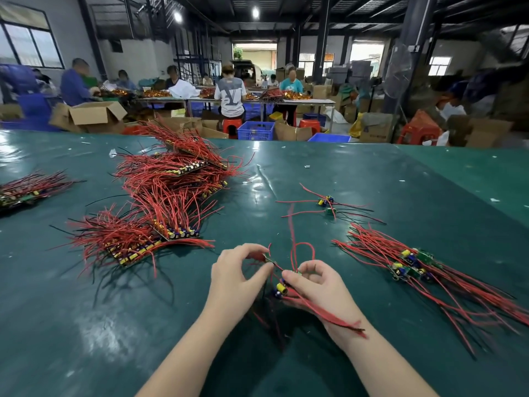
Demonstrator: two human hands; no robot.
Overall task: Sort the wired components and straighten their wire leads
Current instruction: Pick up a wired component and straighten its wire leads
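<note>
My right hand [315, 285] grips a small wired component [282, 288] with yellow and blue capacitors just above the green table; its red leads [323, 312] trail back over my right wrist. My left hand [237, 270] pinches another red lead [264, 257] of that bundle between thumb and fingers. A red wire loop [303, 249] curls up between the two hands. A sorted bundle of components with long red wires [412, 263] lies to the right. Two loose components [326, 203] lie further back in the middle.
Large tangled piles of panel boards with red wires [171, 184] cover the left-centre of the table, with another stack [25, 190] at the far left. Beyond the table's far edge [286, 140] stand cardboard boxes, blue crates, red stools and people at other benches.
</note>
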